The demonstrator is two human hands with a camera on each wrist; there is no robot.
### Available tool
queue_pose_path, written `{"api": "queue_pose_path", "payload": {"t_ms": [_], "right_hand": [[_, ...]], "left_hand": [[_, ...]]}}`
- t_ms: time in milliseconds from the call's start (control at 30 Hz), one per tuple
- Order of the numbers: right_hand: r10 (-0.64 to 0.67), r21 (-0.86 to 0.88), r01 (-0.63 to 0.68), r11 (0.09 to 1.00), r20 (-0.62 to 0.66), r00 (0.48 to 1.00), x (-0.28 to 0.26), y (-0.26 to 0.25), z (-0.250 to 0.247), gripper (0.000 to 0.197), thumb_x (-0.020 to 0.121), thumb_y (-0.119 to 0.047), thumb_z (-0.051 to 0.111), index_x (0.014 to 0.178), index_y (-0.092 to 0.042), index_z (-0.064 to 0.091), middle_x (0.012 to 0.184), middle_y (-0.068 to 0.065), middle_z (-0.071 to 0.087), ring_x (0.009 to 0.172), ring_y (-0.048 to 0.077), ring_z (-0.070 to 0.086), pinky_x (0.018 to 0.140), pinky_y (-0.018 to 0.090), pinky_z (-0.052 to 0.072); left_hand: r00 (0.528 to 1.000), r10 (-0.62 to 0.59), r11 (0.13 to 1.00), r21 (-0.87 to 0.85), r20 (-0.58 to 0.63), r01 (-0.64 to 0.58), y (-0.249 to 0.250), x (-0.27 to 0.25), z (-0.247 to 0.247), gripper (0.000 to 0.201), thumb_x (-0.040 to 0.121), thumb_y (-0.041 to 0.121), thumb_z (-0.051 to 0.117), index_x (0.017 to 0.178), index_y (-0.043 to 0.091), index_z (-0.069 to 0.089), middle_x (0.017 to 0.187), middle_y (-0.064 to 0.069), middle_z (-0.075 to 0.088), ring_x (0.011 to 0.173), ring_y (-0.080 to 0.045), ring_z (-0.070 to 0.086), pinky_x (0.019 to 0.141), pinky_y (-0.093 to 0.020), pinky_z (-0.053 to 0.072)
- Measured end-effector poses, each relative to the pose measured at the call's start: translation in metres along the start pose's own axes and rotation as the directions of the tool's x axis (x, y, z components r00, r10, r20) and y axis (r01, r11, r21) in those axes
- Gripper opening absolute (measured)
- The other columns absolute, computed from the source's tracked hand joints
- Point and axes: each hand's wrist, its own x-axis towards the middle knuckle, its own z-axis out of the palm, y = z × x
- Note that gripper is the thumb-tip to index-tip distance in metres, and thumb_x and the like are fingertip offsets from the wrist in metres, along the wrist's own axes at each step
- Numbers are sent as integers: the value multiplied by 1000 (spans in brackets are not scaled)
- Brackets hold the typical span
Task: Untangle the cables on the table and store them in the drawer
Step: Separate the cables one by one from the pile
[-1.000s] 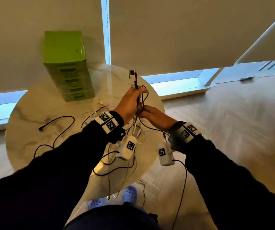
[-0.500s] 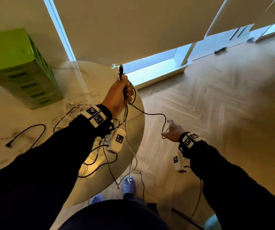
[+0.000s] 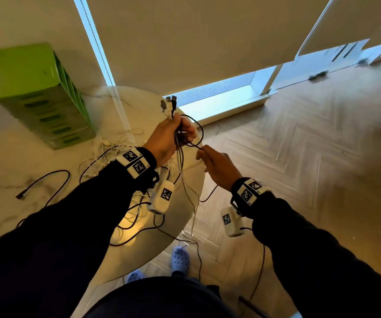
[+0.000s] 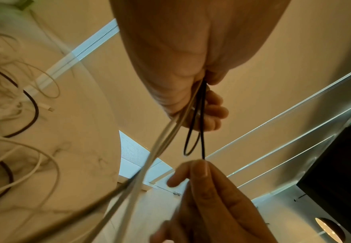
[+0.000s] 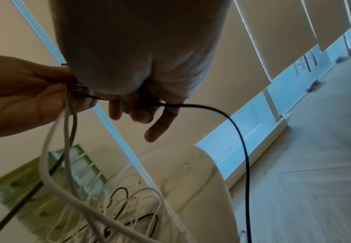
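Since half a second ago our right hand (image 3: 219,167) has come back up beside the left hand (image 3: 169,136), pinching the black cable (image 3: 197,131); the left grips the cable bundle (image 3: 180,157) above the table (image 3: 12,161). Pulling hard could tighten the loop.

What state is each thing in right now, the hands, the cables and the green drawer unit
left hand: raised, gripping a bundle of cables below their plugs
right hand: pinching the black cable
black cable: looped between both hands, rest hanging toward the floor
bundle of cables: held upright, tails trailing off the table
loose cables: tangled on the table
green drawer unit: on the table, drawers shut
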Motion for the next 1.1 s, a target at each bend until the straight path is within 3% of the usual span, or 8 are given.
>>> {"api": "queue_pose_path", "payload": {"t_ms": [167,300,467,600,667,767,933,1100], "right_hand": [[262,-4,-264,965,-101,960,1,44,-13,23,103,-20,36,100,-18,59,70,-7,57,69,25,59,79,50,55],[595,-435,-476,765,192,781,-3,71,-10,46,100,-23,47,144,-11,39,147,18,41,132,36,46,110,38,36],[148,-110,-126,986,213,966,19,13,4,81,88,-30,71,154,-20,24,161,6,23,146,22,26,117,38,28],[22,150,-101,984,457,889,34,-50,23,65,88,-37,72,144,-18,43,147,3,49,132,13,46,108,26,34],[76,147,-194,970,574,816,37,-54,28,31,93,-36,67,110,-10,66,111,7,71,101,12,65,94,20,44],[203,-77,-206,976,669,715,37,-34,25,43,97,-42,58,67,-12,61,66,4,66,62,12,59,77,21,48],[353,-272,-266,925,354,866,43,21,-7,43,100,-42,51,70,-12,55,64,7,56,63,23,55,65,32,43],[141,-523,-82,848,74,987,38,25,-4,20,100,-33,46,91,-16,47,79,7,62,71,32,60,64,35,46]], "left_hand": [[990,17,995,98,-141,-3,-5,1,-22,40,110,31,31,90,10,58,76,-3,73,63,-14,65,57,-21,46],[994,24,999,26,-108,-22,2,-4,-33,39,110,32,33,91,10,59,69,1,60,54,-10,43,52,-20,32],[999,8,1000,30,-37,-7,6,-7,-26,40,110,32,33,91,9,60,67,1,54,56,-10,41,54,-20,32],[999,-20,998,63,27,18,13,-13,-22,40,109,33,34,83,11,54,63,-1,49,58,-13,45,60,-23,39],[994,-74,993,101,80,66,22,-18,-22,41,109,30,35,73,14,44,55,0,41,56,-17,46,64,-28,40],[983,-139,984,131,115,124,36,-28,-28,43,108,24,35,66,16,35,47,2,32,59,-22,51,69,-32,45],[995,-90,995,-45,48,92,52,-34,-56,41,105,24,36,65,18,34,49,3,28,60,-24,52,77,-35,47],[992,30,971,-232,-125,-58,60,-34,-74,32,101,22,39,69,20,35,60,3,30,57,-16,42,82,-37,50]]}}
